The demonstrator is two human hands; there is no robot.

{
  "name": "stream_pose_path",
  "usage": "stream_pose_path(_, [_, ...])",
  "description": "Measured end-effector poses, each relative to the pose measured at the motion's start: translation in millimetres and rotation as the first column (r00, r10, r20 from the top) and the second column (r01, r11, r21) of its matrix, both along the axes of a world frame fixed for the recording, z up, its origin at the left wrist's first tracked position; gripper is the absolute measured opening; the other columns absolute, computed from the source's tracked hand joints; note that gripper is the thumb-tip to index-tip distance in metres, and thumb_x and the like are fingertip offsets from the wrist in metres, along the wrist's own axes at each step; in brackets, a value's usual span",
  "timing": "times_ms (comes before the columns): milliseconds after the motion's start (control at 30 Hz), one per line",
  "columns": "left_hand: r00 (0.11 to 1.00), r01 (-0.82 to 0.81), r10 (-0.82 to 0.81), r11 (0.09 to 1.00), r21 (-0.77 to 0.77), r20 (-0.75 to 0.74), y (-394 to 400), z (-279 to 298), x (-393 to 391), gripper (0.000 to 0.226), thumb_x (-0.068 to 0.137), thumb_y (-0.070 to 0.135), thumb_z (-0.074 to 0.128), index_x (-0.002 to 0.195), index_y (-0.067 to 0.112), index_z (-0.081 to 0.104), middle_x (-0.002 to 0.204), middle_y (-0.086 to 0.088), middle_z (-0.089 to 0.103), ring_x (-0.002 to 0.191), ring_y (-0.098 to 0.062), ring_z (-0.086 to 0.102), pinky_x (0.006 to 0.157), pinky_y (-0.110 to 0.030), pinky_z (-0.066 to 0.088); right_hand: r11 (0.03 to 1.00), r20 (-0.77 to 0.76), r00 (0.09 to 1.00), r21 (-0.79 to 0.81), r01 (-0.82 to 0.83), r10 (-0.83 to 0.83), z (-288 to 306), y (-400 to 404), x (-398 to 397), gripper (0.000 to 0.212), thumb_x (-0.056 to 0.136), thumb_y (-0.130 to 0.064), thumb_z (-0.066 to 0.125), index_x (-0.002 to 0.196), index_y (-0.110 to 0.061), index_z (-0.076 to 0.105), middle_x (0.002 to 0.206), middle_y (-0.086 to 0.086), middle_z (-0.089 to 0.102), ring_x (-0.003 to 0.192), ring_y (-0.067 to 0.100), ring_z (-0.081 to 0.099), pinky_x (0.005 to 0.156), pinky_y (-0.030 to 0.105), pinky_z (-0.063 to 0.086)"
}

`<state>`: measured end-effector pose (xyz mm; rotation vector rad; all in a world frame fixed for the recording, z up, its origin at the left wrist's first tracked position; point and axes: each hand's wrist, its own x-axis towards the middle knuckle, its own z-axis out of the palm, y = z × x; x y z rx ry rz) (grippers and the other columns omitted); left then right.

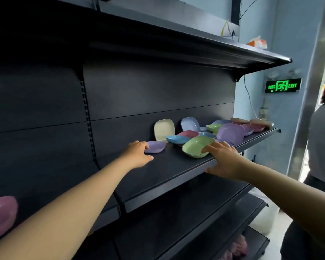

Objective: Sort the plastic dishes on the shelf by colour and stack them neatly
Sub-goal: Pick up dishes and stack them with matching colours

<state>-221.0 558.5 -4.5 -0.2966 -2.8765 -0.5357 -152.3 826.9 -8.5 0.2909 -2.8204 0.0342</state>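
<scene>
Several pastel plastic dishes lie scattered on a dark shelf point(158, 171). My left hand point(137, 154) grips the near rim of a small purple dish point(157, 146) at the left end of the group. My right hand point(223, 160) rests at the shelf's front edge, fingers on the rim of a green dish point(195, 146), thumb under the shelf lip. Behind them stand a cream dish point(164, 129) and a pale blue dish point(190, 124) leaning on the back panel. A blue dish point(176, 139), a pink dish point(188, 133) and a large purple dish point(231, 133) lie among others.
A pink-purple dish point(0, 216) sits on the neighbouring shelf at the lower left. Another shelf point(195, 47) hangs overhead. Lower shelves point(195, 222) run below. A person in a white top point(322, 139) stands at the right near a lit exit sign point(283, 85).
</scene>
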Motion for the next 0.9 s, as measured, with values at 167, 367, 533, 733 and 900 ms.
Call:
stream_pose_path(167, [0.998,-0.013,0.007,0.993,0.118,0.056,36,-18,-73,0.023,0.087,0.032,0.062,0.104,0.021,0.051,0.106,0.002,0.047,0.091,-0.015,0.048,0.078,-0.025,0.039,0.999,0.031,0.999,-0.017,0.044,-0.043,-8,48,-61,0.063,0.082,-0.043,0.066,0.137,-0.028,0.039,0.145,-0.001,0.034,0.134,0.023,0.027,0.109,0.041,0.028])
stream_pose_path(367, [0.994,-0.068,0.052,0.98,0.188,0.092,53,-35,-149,0.044,0.084,0.036,0.065,0.123,0.018,0.054,0.124,-0.003,0.053,0.108,-0.02,0.055,0.088,-0.029,0.046,0.995,0.027,0.999,-0.085,0.046,-0.044,1,88,-146,0.055,0.083,-0.037,0.066,0.133,-0.022,0.046,0.135,0.003,0.048,0.123,0.023,0.04,0.097,0.033,0.036])
stream_pose_path(533, [0.947,-0.323,0.304,0.9,0.293,0.107,33,-50,-194,0.061,0.086,0.034,0.062,0.139,0.012,0.039,0.141,-0.011,0.041,0.122,-0.027,0.048,0.093,-0.034,0.043,0.98,-0.013,0.998,-0.192,0.06,-0.064,-6,105,-221,0.049,0.076,-0.037,0.069,0.121,-0.018,0.059,0.117,0.002,0.064,0.098,0.022,0.057,0.077,0.027,0.043])
stream_pose_path(733, [0.848,-0.53,0.424,0.703,0.474,0.319,29,-78,-227,0.091,0.087,0.047,0.059,0.151,0.008,0.009,0.158,-0.009,0.014,0.143,-0.027,0.024,0.11,-0.037,0.028,0.968,0.217,0.975,-0.234,0.089,-0.037,-17,112,-292,0.058,0.073,-0.044,0.075,0.116,-0.01,0.056,0.116,0.004,0.059,0.1,0.02,0.055,0.08,0.029,0.044])
stream_pose_path(900, [0.794,-0.601,0.485,0.543,0.586,0.366,36,-91,-258,0.076,0.079,0.04,0.071,0.141,0.008,0.039,0.145,-0.01,0.042,0.13,-0.029,0.043,0.105,-0.037,0.038,0.984,0.397,0.917,-0.17,0.044,0.027,-30,112,-328,0.043,0.066,-0.049,0.077,0.069,-0.013,0.053,0.072,0.002,0.057,0.059,0.012,0.049,0.05,0.021,0.036])
